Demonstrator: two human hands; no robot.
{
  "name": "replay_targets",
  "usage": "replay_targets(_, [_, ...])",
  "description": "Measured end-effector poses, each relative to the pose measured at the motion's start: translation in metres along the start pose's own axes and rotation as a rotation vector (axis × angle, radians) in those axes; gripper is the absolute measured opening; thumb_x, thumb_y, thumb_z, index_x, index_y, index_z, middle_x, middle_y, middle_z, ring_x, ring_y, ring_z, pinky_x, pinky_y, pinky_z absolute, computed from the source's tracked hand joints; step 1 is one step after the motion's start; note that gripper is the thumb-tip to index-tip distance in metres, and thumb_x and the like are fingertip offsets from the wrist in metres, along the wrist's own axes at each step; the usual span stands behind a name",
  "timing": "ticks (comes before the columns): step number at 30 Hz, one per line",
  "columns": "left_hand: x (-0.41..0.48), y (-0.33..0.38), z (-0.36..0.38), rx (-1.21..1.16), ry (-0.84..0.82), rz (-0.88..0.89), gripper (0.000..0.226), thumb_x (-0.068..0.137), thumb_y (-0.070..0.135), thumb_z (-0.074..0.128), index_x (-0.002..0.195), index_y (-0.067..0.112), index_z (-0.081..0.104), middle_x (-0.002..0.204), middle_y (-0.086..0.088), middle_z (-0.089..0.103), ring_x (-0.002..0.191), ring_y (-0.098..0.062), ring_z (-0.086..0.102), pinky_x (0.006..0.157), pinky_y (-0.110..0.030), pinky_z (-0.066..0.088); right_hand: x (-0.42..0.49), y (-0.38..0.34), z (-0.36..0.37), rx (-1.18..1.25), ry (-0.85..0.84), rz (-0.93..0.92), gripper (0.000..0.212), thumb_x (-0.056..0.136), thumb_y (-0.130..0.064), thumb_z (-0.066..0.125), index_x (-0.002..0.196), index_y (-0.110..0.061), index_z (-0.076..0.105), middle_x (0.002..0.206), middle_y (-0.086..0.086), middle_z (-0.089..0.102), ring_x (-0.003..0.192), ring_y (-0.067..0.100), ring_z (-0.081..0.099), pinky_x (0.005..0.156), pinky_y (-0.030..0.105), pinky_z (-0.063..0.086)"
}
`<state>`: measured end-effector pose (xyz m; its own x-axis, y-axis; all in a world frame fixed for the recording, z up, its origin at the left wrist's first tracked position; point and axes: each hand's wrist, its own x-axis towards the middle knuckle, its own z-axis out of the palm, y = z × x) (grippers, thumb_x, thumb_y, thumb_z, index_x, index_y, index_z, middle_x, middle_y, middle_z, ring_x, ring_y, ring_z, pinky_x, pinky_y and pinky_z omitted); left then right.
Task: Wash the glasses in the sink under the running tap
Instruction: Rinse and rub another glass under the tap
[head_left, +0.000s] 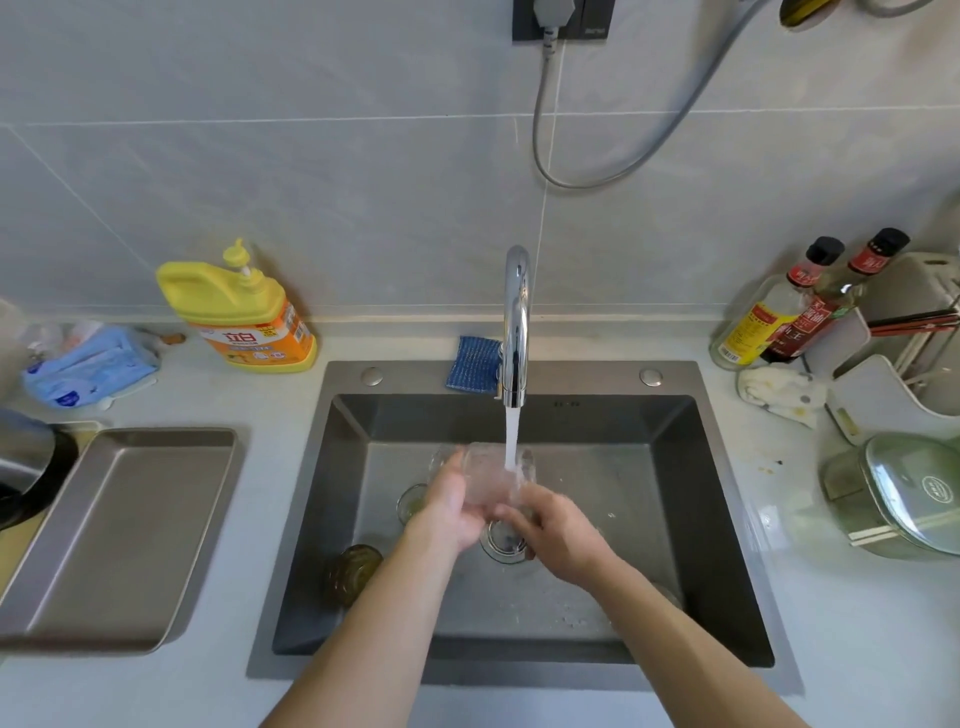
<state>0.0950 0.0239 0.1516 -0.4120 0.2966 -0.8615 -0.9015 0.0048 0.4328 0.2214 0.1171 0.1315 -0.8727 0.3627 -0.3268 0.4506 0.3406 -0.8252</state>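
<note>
Both hands meet over the middle of the sink (727, 519), holding a clear glass (493, 480) tipped on its side under the tap (516, 322), so that the stream (511, 436) strikes its wall and runs off rather than filling it; the left hand (449, 512) wraps the glass from the near-left side and carries its weight, while the right hand (558, 530) closes on its lower end with the fingers curled, probably rubbing the surface, though the blur of water and glass makes the exact contact hard to read; neither hand is free. Other glasses wait on the sink floor, out of the stream: a small clear one (413, 501) just left of the hands, another (501, 543) directly beneath them near the drain, and an amber ribbed one (353, 571) by the near-left wall; these look unwashed as yet. A metal tray (119, 535) lies on the counter to the left, a likely place for clean glasses; the dish soap bottle (244, 312) stands behind it by the wall.
</note>
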Motion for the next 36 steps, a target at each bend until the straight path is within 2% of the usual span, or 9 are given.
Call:
replay_targets(2, [0.000, -0.002, -0.001, 0.001, -0.018, -0.012, 0.036, 0.105, 0.039, 0.054, 0.108, 0.005, 0.066, 0.081, -0.018, 0.075, 0.075, -0.031, 0.070, 0.056, -0.037, 0.058, 0.001, -0.005, 0.001, -0.004, 0.047, -0.011, 0.025, 0.100, -0.046, 0.062, 0.083, -0.031, 0.072, 0.079, 0.003, 0.074, 0.066, 0.018, 0.067, 0.067, 0.040, 0.057])
replay_targets(6, [-0.002, -0.009, -0.001, -0.040, -0.053, -0.055, 0.059, 0.097, 0.053, 0.059, 0.113, -0.003, 0.072, 0.101, -0.024, 0.077, 0.095, -0.035, 0.074, 0.089, -0.047, 0.057, 0.005, -0.035, 0.000, 0.374, 0.104, 0.109, 0.028, 0.104, -0.032, 0.059, 0.097, -0.015, 0.080, 0.060, -0.012, 0.068, 0.051, 0.003, 0.056, 0.051, 0.021, 0.046])
replay_targets(9, [-0.002, -0.006, 0.002, 0.004, -0.025, -0.073, 0.049, 0.104, 0.046, 0.052, 0.115, 0.001, 0.068, 0.095, -0.020, 0.078, 0.083, -0.033, 0.075, 0.068, -0.040, 0.061, 0.002, -0.020, -0.005, 0.191, -0.046, 0.061, 0.034, 0.099, -0.044, 0.066, 0.089, -0.013, 0.074, 0.066, 0.014, 0.064, 0.050, 0.015, 0.051, 0.046, 0.033, 0.045])
replay_targets(12, [-0.006, -0.004, 0.004, 0.067, -0.051, -0.091, 0.041, 0.107, 0.038, 0.048, 0.107, 0.003, 0.070, 0.077, -0.014, 0.076, 0.059, -0.027, 0.072, 0.045, -0.028, 0.053, 0.002, 0.000, -0.005, -0.140, -0.019, -0.039, 0.033, 0.097, -0.041, 0.069, 0.071, -0.024, 0.058, 0.068, -0.004, 0.061, 0.063, 0.016, 0.053, 0.064, 0.040, 0.049])
replay_targets(19, [-0.008, -0.019, 0.007, -0.134, -0.127, -0.193, 0.042, 0.103, 0.039, 0.050, 0.096, 0.002, 0.071, 0.080, -0.016, 0.074, 0.062, -0.025, 0.072, 0.049, -0.025, 0.057, 0.007, -0.015, 0.001, -0.253, 0.516, -0.231, 0.032, 0.074, -0.054, 0.085, 0.074, -0.028, 0.067, 0.080, -0.015, 0.062, 0.069, 0.003, 0.057, 0.058, 0.023, 0.046])
replay_targets(24, [-0.012, -0.019, 0.007, -0.088, -0.112, -0.282, 0.052, 0.105, 0.042, 0.041, 0.105, 0.000, 0.072, 0.101, -0.019, 0.077, 0.084, -0.036, 0.077, 0.089, -0.035, 0.057, 0.003, -0.012, -0.005, 0.008, 0.337, -0.223, 0.087, 0.065, -0.056, 0.090, 0.138, -0.028, 0.052, 0.140, -0.013, 0.041, 0.123, 0.006, 0.052, 0.101, 0.022, 0.049])
replay_targets(30, [-0.013, -0.016, 0.005, 0.496, -0.116, -0.172, 0.040, 0.101, 0.038, 0.043, 0.086, 0.010, 0.067, 0.069, -0.010, 0.067, 0.053, -0.023, 0.067, 0.045, -0.023, 0.051, 0.004, -0.020, -0.004, 0.326, 0.159, -0.009, 0.073, 0.069, -0.061, 0.087, 0.129, -0.045, 0.049, 0.125, -0.018, 0.062, 0.118, 0.003, 0.061, 0.102, 0.038, 0.053])
replay_targets(32, [-0.010, -0.008, 0.004, 0.573, -0.067, -0.006, 0.045, 0.107, 0.039, 0.036, 0.097, 0.012, 0.070, 0.084, -0.012, 0.071, 0.077, -0.027, 0.072, 0.068, -0.036, 0.063, 0.007, -0.024, -0.007, 0.273, 0.195, 0.006, 0.062, 0.079, -0.057, 0.082, 0.126, -0.039, 0.047, 0.125, -0.016, 0.061, 0.114, 0.001, 0.060, 0.094, 0.029, 0.048])
replay_targets(36, [-0.022, 0.001, 0.016, 0.474, -0.210, 0.209, 0.053, 0.099, 0.070, 0.037, 0.121, 0.032, 0.066, 0.120, -0.004, 0.073, 0.121, -0.027, 0.065, 0.110, -0.055, 0.049, 0.011, -0.037, -0.009, 0.270, 0.137, 0.142, 0.060, 0.094, -0.065, 0.056, 0.135, -0.027, 0.033, 0.130, 0.004, 0.058, 0.100, 0.013, 0.065, 0.075, 0.028, 0.049])
